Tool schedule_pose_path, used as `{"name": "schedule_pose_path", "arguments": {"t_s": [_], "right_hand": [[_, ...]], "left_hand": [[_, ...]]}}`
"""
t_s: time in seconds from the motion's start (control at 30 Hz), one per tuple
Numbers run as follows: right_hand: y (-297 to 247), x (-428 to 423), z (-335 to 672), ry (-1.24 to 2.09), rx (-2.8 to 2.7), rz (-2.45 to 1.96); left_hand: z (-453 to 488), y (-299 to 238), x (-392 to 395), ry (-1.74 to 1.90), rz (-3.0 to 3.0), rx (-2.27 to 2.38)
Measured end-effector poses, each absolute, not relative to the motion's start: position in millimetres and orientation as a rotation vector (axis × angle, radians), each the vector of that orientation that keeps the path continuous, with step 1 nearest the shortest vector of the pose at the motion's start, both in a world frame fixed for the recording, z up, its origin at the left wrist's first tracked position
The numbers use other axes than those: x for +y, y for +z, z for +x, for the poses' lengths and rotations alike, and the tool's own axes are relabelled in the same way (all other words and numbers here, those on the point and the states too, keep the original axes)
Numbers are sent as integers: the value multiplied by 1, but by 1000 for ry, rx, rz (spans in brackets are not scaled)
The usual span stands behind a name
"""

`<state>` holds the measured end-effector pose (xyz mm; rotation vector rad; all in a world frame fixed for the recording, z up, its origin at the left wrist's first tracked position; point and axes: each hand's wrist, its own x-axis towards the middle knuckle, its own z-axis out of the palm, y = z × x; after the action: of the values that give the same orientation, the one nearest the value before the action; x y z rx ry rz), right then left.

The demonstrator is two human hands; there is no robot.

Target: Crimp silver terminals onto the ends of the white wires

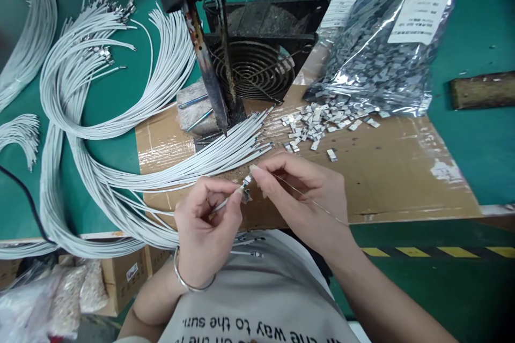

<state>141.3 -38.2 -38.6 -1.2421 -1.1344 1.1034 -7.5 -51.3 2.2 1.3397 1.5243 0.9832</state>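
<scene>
My left hand (207, 220) pinches the end of a white wire (220, 204) between thumb and forefinger, just above the near edge of a cardboard sheet (386, 171). My right hand (303, 193) pinches a small metal terminal (247, 179) against that wire end; a thin strand of solder wire (317, 204) trails across its back. Both hands meet at the fingertips. A fan of white wires (217, 158) with stripped tips lies just behind them. A soldering iron (207, 72) leans down from a stand, its tip above the wires.
A black fan (257, 59) stands behind the iron. Loose metal terminals (317, 123) spill from a clear bag (378, 59) at the right. Large bundles of white wires (100, 75) curve over the green table at left. Cardboard boxes (120, 278) sit below the table edge.
</scene>
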Motion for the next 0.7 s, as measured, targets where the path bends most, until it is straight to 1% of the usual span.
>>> {"name": "schedule_pose_path", "arguments": {"t_s": [0.2,0.53,0.63,0.7], "right_hand": [[-38,-41,143,1044,-1144,-1232],[-35,-42,144,1035,-1145,-1230],[-37,-41,155,1125,-1067,-1190],[-39,-40,174,1204,-968,-1139]], "left_hand": [[-9,1,-53,966,1356,1512],[-10,0,-55,951,1391,1519],[-14,1,-57,911,1452,1512],[-19,3,-58,843,1573,1417]]}}
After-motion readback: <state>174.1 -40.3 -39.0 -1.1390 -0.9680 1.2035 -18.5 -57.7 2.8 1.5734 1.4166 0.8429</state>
